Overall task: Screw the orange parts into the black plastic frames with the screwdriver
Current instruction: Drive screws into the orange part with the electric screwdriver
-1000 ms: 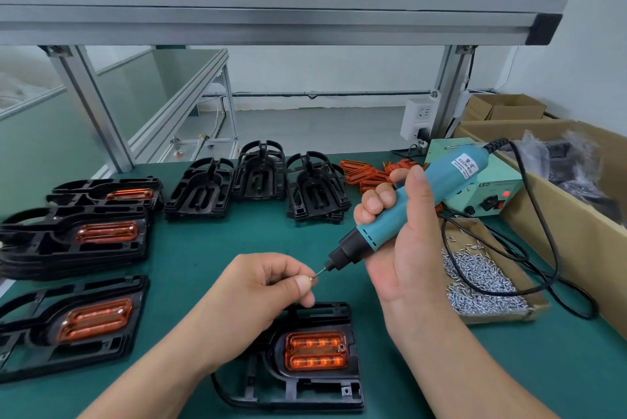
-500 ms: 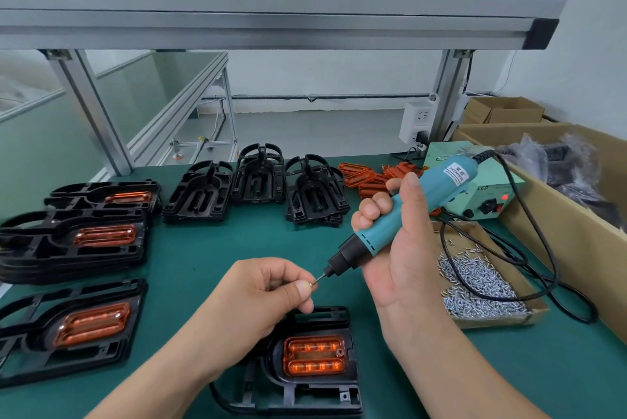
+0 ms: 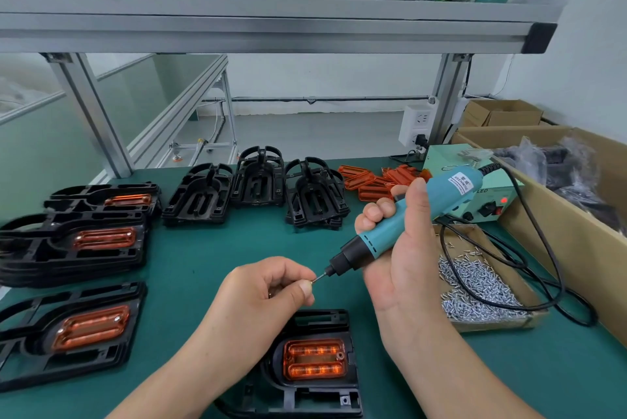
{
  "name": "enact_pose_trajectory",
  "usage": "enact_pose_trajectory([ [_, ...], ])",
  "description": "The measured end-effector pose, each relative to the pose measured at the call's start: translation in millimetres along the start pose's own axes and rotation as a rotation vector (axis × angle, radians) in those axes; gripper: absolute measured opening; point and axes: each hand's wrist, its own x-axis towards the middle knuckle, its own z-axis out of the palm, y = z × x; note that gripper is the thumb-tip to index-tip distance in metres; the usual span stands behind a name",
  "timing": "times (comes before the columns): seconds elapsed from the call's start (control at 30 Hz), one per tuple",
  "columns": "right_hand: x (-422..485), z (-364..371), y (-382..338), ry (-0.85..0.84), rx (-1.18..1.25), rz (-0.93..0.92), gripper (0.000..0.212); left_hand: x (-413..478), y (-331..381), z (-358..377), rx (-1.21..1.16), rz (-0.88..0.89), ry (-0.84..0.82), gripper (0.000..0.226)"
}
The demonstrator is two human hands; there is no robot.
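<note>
My right hand (image 3: 403, 249) grips a teal electric screwdriver (image 3: 407, 222), its bit slanting down and left. My left hand (image 3: 268, 293) pinches a small screw (image 3: 312, 280) against the bit's tip. Both hover over a black plastic frame (image 3: 325, 395) at the table's front, with an orange part (image 3: 315, 359) seated in it. Part of that frame lies under my left forearm.
Frames with orange parts lie at the left (image 3: 68, 334) and in a stack (image 3: 74, 242). Bare black frames (image 3: 258, 188) and loose orange parts (image 3: 373, 179) sit at the back. A cardboard tray of screws (image 3: 481, 286), the power box (image 3: 481, 201) and the cable (image 3: 543, 269) occupy the right.
Both hands stay together at the bit's tip and have shifted only slightly. The camera view has drifted a little.
</note>
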Motion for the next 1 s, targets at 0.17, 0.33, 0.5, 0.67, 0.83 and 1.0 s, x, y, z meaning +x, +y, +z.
enact_pose_trajectory([
  [0.17, 1, -1, -2, 0.008, 0.017, 0.029, 0.032, 0, -1, 0, -0.035, 0.009, -0.009, 0.019],
  [0.33, 3, -1, -3, -0.007, 0.031, 0.046, 0.034, -1, -2, -1, -0.049, 0.013, -0.030, 0.018],
  [0.5, 4, -1, -4, -0.030, 0.041, 0.060, 0.034, -2, 3, -3, -0.073, 0.026, -0.100, 0.026],
  [0.67, 5, -3, -7, -0.051, 0.039, 0.095, 0.033, 1, 7, -15, -0.089, 0.005, -0.107, 0.026],
  [0.83, 8, -3, -14, -0.137, -0.075, 0.130, 0.026, 1, 1, -29, 0.380, 0.043, -0.136, 0.020],
  [1.0, 9, -5, -19, -0.289, -0.169, 0.217, 0.023, -1, 0, -25, 0.767, 0.165, -0.159, 0.069],
])
